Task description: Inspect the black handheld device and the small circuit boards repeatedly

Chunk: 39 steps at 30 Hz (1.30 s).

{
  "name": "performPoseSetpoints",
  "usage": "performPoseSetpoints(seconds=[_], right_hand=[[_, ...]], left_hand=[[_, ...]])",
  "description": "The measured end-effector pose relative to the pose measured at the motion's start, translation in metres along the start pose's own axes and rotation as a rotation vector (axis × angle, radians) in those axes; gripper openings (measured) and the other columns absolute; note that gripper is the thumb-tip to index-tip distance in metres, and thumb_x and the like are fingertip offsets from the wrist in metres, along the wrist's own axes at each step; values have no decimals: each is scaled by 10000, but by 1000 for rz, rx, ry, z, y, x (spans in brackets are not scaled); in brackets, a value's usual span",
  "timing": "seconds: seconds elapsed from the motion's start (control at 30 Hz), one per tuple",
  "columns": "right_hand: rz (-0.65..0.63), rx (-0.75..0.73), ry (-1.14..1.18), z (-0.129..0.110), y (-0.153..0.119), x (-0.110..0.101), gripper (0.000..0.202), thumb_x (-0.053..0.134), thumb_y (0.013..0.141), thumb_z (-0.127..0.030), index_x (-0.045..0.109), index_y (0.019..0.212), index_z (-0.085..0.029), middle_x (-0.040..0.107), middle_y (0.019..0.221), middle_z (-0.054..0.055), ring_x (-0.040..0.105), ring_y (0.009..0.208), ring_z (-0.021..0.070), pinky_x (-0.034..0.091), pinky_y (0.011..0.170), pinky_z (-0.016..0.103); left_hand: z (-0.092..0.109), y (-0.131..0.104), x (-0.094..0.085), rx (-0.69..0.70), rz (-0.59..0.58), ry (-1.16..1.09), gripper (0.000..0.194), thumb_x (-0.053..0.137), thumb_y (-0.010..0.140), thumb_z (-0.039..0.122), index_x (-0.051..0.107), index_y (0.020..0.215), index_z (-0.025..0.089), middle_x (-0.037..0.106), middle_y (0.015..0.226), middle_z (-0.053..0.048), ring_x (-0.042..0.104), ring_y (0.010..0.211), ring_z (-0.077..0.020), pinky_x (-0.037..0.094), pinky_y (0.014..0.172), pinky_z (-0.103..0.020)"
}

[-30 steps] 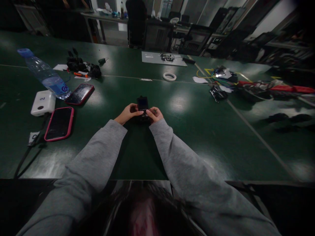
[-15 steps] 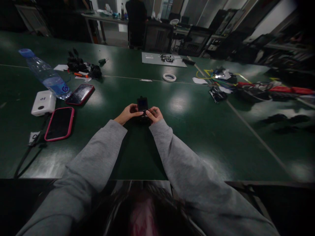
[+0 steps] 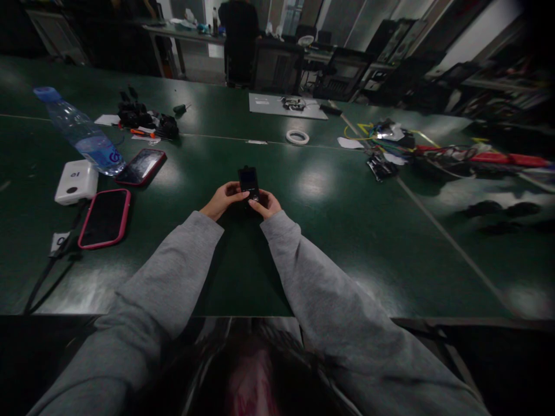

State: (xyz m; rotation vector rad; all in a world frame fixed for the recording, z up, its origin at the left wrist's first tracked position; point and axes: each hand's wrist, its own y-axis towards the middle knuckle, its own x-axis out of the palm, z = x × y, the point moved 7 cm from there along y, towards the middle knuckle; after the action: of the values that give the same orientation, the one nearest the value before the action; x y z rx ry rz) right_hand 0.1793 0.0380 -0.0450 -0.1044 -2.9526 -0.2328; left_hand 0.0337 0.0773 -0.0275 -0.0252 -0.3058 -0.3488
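A small black device (image 3: 248, 178) with a dark screen and buttons is held between my two hands above the green table (image 3: 347, 231). My left hand (image 3: 223, 198) grips its left side, the thumb lying on its front. On the other side my right hand (image 3: 267, 204) is closed round the edge, with its thumb near the round button. The fingers behind the device are mostly hidden.
Left of my hands are two red-cased phones (image 3: 105, 218), a white box (image 3: 77, 182) with a cable and a water bottle (image 3: 87, 136). Ahead lie a tape roll (image 3: 297, 137) and a grey board (image 3: 269, 105). Wires (image 3: 390, 136) lie at the right.
The device has shifted slightly to the left and now shows more of its front. My right hand has moved a little left with it, and its thumb sits lower on the front.
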Motion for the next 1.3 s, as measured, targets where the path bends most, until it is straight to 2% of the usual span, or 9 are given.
performPoseSetpoints(seconds=[0.13,0.27,0.4,0.57,0.67,0.8,0.97,1.17,1.3], right_hand=[[68,-108,-221,-1,9,-13,694,801,622,-514,473,1140,-189,607,1137,110,612,1043,209,477,1027,448],[249,-354,-725,-29,6,-27,584,705,682,-308,487,1201,-153,559,1163,150,544,1101,260,474,980,479],[201,-451,-1149,-47,-12,-7,532,659,725,-265,538,1230,-150,523,1177,165,479,1115,310,466,905,505],[-86,-654,-1178,-52,-36,38,475,619,839,-416,545,1252,-193,513,1233,132,466,1147,276,451,922,446],[-44,-736,-1046,-64,-40,40,418,534,894,-436,537,1237,-196,521,1224,128,475,1174,262,427,990,460],[126,-489,-714,-61,-29,12,404,498,909,-499,499,1179,-198,540,1114,114,540,1051,226,495,894,411],[-16,81,-115,-15,-20,13,525,496,857,-709,414,1089,-245,531,864,-13,578,669,114,554,673,317],[-124,120,23,-7,-26,33,708,761,662,-649,408,1126,-248,579,932,-16,623,733,107,577,655,281],[-113,116,-13,-7,-25,30,660,762,684,-605,416,1108,-236,573,916,-21,597,620,84,547,572,262]], left_hand=[[-1,0,8,2,-7,-36,509,867,619,285,636,1053,155,668,1085,-72,607,1082,-207,401,1048,-397],[-3,-4,26,-20,-24,-194,556,841,664,307,603,1155,204,659,1140,-57,601,1128,-198,402,1047,-371],[-6,-13,42,-166,-61,-297,496,751,752,484,615,1138,203,679,1115,-84,597,1144,-244,434,1004,-396],[3,-17,37,-236,-40,-434,600,574,797,701,659,1045,162,712,1017,-126,619,1112,-303,469,970,-439],[2,-15,23,-226,85,-477,604,561,797,716,649,1034,167,717,991,-117,638,1079,-286,484,962,-431],[-2,-11,16,-196,145,-492,612,583,770,731,629,1062,196,712,1000,-99,632,1102,-269,487,974,-411],[3,-7,20,-118,37,-346,759,515,732,829,623,1144,200,704,1012,-121,587,1179,-310,493,977,-442],[0,-13,24,-208,12,-334,785,480,751,832,665,1130,170,716,1003,-139,605,1147,-311,490,973,-435],[4,-18,29,-205,1,-329,482,666,796,547,675,1096,171,716,1078,-110,616,1143,-277,490,980,-416]])
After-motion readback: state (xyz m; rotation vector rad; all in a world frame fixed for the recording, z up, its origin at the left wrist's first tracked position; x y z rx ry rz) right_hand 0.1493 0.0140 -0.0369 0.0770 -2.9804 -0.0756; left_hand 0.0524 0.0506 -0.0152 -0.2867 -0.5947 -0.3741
